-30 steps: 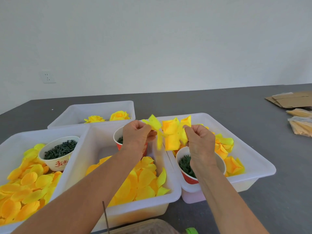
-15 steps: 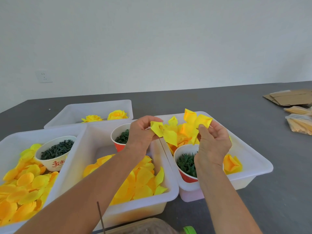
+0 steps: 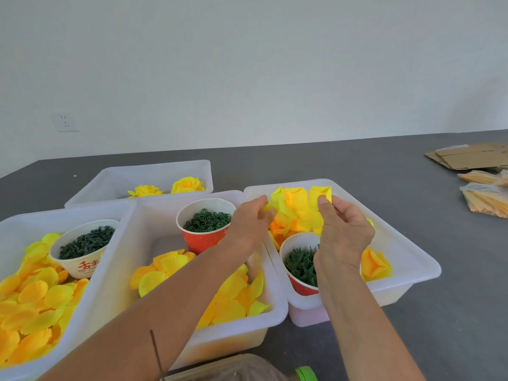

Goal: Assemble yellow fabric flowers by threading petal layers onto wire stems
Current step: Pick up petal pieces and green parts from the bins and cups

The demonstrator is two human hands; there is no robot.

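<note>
Our left hand (image 3: 254, 215) and right hand (image 3: 339, 226) each pinch a side of the yellow petal layer (image 3: 295, 204), up above the right tub (image 3: 412, 251); we should hold it softly and pull it flat

The left bin (image 3: 16, 224) is cut off by the frame at 9 o'clock. The bottle (image 3: 303, 373) runs out at 6 o'clock, the bags (image 3: 483, 202) at 3 o'clock. The right hand (image 3: 343, 232) hides part of the near cup (image 3: 298, 281). Left fingers (image 3: 262, 200) are partly buried in petals (image 3: 294, 204); no stem can be made out.
</note>
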